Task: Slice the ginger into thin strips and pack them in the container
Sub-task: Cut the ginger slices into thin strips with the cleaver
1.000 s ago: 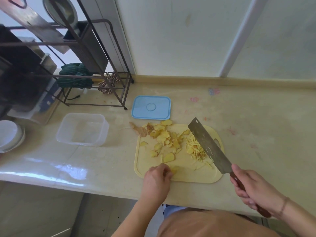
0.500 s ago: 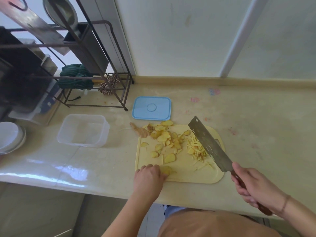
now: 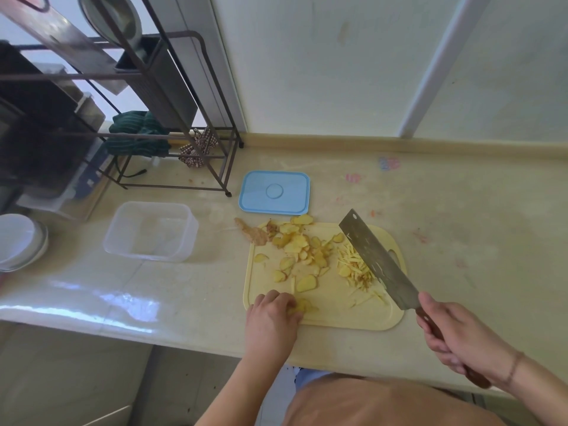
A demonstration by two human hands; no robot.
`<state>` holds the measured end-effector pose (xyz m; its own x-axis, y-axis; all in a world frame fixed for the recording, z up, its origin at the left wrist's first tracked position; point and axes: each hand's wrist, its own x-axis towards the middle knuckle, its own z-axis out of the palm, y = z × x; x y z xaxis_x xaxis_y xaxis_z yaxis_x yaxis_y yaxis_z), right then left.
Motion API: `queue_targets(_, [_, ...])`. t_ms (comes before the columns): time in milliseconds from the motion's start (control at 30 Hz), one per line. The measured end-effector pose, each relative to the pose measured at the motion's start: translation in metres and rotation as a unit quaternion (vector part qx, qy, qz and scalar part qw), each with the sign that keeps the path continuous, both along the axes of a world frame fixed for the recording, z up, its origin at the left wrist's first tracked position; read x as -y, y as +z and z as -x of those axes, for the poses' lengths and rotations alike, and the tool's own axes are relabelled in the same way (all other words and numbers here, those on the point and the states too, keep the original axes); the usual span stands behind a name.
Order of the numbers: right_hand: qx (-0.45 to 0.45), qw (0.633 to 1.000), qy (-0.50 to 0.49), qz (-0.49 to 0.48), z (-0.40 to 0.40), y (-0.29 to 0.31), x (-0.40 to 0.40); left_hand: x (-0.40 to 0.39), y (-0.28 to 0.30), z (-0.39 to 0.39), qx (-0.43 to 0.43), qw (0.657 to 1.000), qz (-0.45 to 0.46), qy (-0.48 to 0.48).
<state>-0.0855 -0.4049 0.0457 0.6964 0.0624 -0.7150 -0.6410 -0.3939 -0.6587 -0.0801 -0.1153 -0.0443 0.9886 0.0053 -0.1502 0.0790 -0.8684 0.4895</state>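
A pale stone bench [image 3: 461, 210] under a white wall carries the job. Nearest me, my left hand [image 3: 272, 318] has slid back to the near-left corner of the yellow cutting board [image 3: 332, 315], fingers curled over a small stack of ginger slices [image 3: 302, 305] it has drawn away from the main heap a moment ago. My right hand [image 3: 455, 339] stays wrapped around the wooden handle of the cleaver [image 3: 379, 259], blade raised and tilted above the board's right side. Under the blade lie the cut ginger strips [image 3: 356, 269]; left of them the loose sliced ginger [image 3: 299, 250] is spread across the board's middle, with peelings [image 3: 255, 233] at the far-left corner. Beyond, the clear container [image 3: 150, 230] stands empty to the left, its blue lid [image 3: 274, 192] flat behind the board. A fresh stack looks ready for cutting; much slicing and all packing remain.
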Motion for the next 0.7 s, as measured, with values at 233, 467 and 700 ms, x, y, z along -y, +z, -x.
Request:
queue_targets(233, [-0.003, 1.000, -0.003, -0.001, 0.001, -0.003, 0.001, 0.007, 0.006, -0.002, -0.036, 0.998, 0.043, -0.004])
queue_targets(467, [-0.002, 1.000, -0.006, 0.002, 0.003, -0.004, 0.002, 0.023, 0.024, -0.034, -0.092, 0.975, 0.195, 0.051])
queue_targets(700, [0.005, 1.000, -0.009, 0.000, 0.005, -0.004, 0.002, 0.015, 0.003, -0.049, 0.015, 0.998, 0.056, 0.000])
